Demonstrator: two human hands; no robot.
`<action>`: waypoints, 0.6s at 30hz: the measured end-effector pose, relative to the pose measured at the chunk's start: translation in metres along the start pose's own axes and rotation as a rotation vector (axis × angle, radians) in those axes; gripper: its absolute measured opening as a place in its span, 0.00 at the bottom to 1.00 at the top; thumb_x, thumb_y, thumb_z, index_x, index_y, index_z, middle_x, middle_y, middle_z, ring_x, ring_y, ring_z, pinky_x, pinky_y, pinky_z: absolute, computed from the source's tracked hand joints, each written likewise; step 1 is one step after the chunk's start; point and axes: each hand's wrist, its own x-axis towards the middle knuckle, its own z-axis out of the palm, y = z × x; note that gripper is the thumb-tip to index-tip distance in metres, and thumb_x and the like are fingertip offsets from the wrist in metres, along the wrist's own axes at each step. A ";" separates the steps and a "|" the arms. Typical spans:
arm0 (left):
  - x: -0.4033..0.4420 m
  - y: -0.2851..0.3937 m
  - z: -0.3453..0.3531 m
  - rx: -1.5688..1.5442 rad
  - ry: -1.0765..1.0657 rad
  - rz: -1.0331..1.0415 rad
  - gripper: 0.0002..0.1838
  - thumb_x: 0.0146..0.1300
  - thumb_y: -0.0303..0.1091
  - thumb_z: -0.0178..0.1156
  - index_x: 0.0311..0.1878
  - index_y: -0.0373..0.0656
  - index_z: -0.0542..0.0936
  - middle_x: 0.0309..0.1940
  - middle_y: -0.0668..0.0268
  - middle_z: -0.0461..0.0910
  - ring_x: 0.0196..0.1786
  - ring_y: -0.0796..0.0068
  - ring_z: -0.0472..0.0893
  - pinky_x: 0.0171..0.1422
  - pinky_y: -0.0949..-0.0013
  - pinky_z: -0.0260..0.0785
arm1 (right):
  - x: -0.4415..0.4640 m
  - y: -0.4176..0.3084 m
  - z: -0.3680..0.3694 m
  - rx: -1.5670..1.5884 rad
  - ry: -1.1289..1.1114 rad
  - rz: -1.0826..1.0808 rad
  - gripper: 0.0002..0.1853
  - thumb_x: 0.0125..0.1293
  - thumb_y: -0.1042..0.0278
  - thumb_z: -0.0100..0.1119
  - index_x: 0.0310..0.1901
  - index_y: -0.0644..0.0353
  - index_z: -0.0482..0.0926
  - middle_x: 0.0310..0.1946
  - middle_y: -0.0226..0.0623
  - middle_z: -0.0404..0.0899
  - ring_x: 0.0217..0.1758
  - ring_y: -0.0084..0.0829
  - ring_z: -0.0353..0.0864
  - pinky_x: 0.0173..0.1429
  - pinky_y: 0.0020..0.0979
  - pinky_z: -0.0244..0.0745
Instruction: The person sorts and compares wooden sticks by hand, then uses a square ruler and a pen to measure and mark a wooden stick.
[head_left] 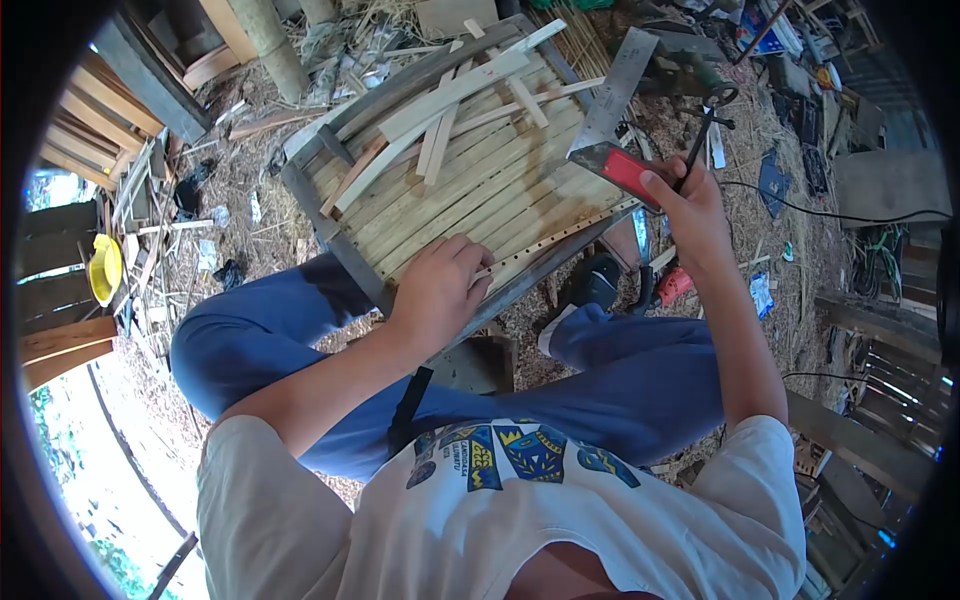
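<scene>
My left hand (pixel 440 287) rests on the near left edge of a slatted wooden table (pixel 500 190), its fingers curled at the end of a thin strip with a row of dark holes (pixel 560 235). That strip lies along the table's near edge. In my right hand (pixel 690 205), above the table's right corner, is a try square with a red and black handle (pixel 628 174) and a wide metal blade (pixel 617 90) pointing away from me. A dark metal tool with a ring end (pixel 705 130) also rises from the same hand.
Pale wooden strips (pixel 450 100) lie crossed on the table's far half. A red power tool (pixel 673 287) with a cable is on the ground by my foot. A yellow helmet-like object (pixel 104 270) sits at the far left. Straw and scraps cover the ground.
</scene>
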 end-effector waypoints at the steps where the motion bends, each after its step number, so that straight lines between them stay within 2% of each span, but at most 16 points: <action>1: -0.001 -0.001 -0.001 0.006 0.002 -0.002 0.11 0.60 0.26 0.73 0.45 0.42 0.84 0.40 0.60 0.83 0.46 0.56 0.85 0.52 0.56 0.78 | 0.000 0.001 0.001 -0.012 -0.008 0.014 0.17 0.72 0.80 0.68 0.42 0.54 0.66 0.42 0.31 0.79 0.50 0.21 0.77 0.60 0.29 0.74; 4: -0.002 -0.003 -0.002 0.012 0.006 -0.008 0.11 0.59 0.26 0.73 0.44 0.42 0.84 0.38 0.61 0.83 0.46 0.56 0.85 0.51 0.56 0.78 | 0.000 0.009 0.002 0.011 -0.022 0.051 0.17 0.71 0.82 0.68 0.41 0.54 0.65 0.44 0.32 0.79 0.51 0.22 0.78 0.61 0.30 0.73; 13: -0.001 -0.002 -0.006 0.058 0.015 0.004 0.09 0.58 0.28 0.74 0.41 0.44 0.86 0.37 0.64 0.84 0.45 0.56 0.83 0.51 0.55 0.77 | -0.001 0.030 0.004 0.078 -0.114 0.126 0.17 0.71 0.85 0.65 0.47 0.56 0.65 0.55 0.42 0.82 0.63 0.29 0.80 0.72 0.34 0.73; 18: -0.003 -0.001 -0.008 0.129 0.015 0.023 0.08 0.59 0.31 0.74 0.40 0.45 0.86 0.36 0.64 0.83 0.46 0.57 0.82 0.54 0.54 0.75 | -0.006 0.035 0.005 0.089 -0.173 0.108 0.17 0.71 0.84 0.64 0.48 0.55 0.66 0.56 0.42 0.81 0.64 0.32 0.80 0.74 0.36 0.72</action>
